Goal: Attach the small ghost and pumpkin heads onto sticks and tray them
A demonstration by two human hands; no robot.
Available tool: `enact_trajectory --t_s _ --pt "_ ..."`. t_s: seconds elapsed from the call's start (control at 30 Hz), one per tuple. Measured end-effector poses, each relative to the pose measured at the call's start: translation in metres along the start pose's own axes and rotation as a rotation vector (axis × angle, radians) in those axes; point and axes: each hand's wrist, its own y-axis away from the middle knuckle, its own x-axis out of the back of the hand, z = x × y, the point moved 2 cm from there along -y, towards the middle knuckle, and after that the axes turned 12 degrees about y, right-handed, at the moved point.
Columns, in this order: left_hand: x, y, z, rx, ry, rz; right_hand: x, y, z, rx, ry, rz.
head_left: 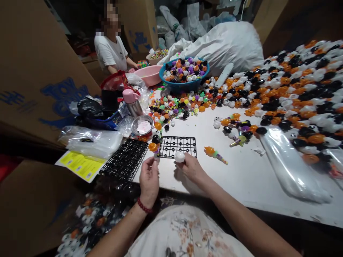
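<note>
My right hand (191, 168) pinches a white round toy topper (179, 156) over the near edge of a black plastic grid (179, 146) lying on the table. Just left of that grid, my left hand (149, 180) is raised with its fingertips drawn together. Whatever they hold is too small or too hidden to make out. Right beyond those fingertips stands an orange-topped toy (153, 147) with a purple part, and black and white toppers sit behind it. To the right lies an orange-headed toy tube (215, 154) by itself.
A stack of black grids (124, 159) and plastic bags (91, 141) lie at left. A steel bowl (142, 125) and pink-lidded flask (132, 101) stand behind. A blue basin (184, 84) holds toppers; a large pile (294, 92) covers the right. One person (111, 53) sits across.
</note>
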Motion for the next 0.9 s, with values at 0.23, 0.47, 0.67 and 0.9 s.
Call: enact_trajectory --t_s 0.23,0.47,0.67,0.9 --pt "0.008 -0.051 -0.018 -0.078 -0.317 -0.135 -0.043 -0.049 -0.012 -0.167 -0.304 -0.053" --pt "0.000 -0.065 -0.030 -0.080 -0.365 -0.200 -0.040 -0.057 -0.019 0.011 0.095 -0.061" --pt "-0.003 -0.065 -0.037 -0.105 -0.334 -0.278 -0.038 -0.056 -0.008 0.100 0.215 -0.076" --pt "-0.008 -0.065 -0.038 -0.046 -0.346 -0.217 -0.039 -0.057 -0.010 0.129 0.147 -0.044"
